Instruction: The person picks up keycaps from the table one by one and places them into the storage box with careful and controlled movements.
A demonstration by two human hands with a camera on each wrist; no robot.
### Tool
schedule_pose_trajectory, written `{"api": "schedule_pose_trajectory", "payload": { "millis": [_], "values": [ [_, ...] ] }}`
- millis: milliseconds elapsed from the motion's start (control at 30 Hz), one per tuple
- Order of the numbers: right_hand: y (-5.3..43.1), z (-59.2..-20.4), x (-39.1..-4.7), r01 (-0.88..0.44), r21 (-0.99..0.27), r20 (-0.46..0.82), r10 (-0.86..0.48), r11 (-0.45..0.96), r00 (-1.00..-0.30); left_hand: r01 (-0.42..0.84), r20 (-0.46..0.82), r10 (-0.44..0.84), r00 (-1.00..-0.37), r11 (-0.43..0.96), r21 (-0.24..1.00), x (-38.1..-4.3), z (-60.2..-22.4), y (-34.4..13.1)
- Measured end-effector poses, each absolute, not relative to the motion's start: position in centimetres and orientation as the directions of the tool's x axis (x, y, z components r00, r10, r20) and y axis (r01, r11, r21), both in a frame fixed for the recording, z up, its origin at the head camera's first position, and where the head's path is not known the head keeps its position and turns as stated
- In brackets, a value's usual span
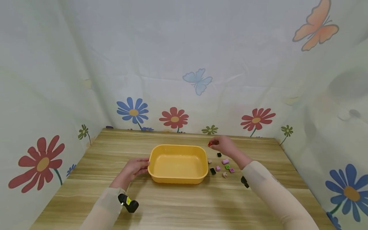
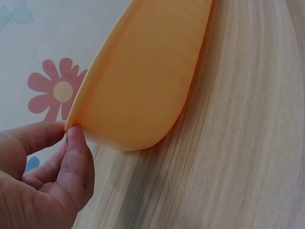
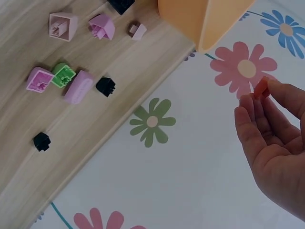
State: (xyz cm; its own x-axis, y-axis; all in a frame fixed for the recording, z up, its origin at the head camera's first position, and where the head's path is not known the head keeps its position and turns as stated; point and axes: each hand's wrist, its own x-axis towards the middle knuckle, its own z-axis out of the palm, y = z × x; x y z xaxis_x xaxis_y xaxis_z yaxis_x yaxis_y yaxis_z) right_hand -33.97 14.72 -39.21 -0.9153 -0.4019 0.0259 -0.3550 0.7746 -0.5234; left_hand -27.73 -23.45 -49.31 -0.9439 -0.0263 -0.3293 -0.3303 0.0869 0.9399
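A yellow plastic basin (image 1: pixel 179 180) stands on the table. My left hand (image 1: pixel 133 169) pinches its left rim between thumb and fingers, as the left wrist view shows on the basin wall (image 2: pixel 143 81). Beyond the basin's right far corner, my right hand (image 1: pixel 226 148) is raised and pinches a small red keycap (image 3: pixel 261 88) at its fingertips. Loose keycaps lie right of the basin: a long pink keycap (image 3: pixel 79 88), a green keycap (image 3: pixel 63 75), a magenta keycap (image 3: pixel 39 79), a black keycap (image 3: pixel 106 86) and several others. The basin's visible floor holds nothing.
The wood-grained table (image 1: pixel 178 207) ends at the back against a white curtain (image 1: pixel 161 48) printed with flowers and butterflies. Curtain also hangs on the left and right sides. A black wrist camera (image 1: pixel 130 204) is strapped at the left wrist.
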Motion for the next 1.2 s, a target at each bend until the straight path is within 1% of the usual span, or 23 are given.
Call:
{"api": "schedule_pose_trajectory", "payload": {
  "millis": [300,867,1067,1200],
  "values": [
    [12.3,-38.5,-34.1,-0.396,-0.493,-0.004,-0.458,0.774,-0.889,-0.313,-0.312,-0.027,-0.950,0.083,0.946,-27.7,-49.4,-23.6],
    [8.0,-38.9,-35.1,-0.440,-0.502,-0.013,-0.515,0.744,-0.857,-0.327,-0.326,-0.025,-0.945,0.066,0.943,-28.1,-49.5,-23.6],
    [7.0,-39.2,-35.4,-0.496,-0.491,0.003,-0.568,0.716,-0.823,-0.321,-0.321,-0.014,-0.947,0.056,0.945,-28.1,-49.7,-23.7],
    [6.1,-39.4,-35.6,-0.507,-0.485,-0.009,-0.584,0.712,-0.812,-0.325,-0.325,-0.014,-0.946,0.065,0.943,-28.0,-49.5,-23.7]
  ]
}}
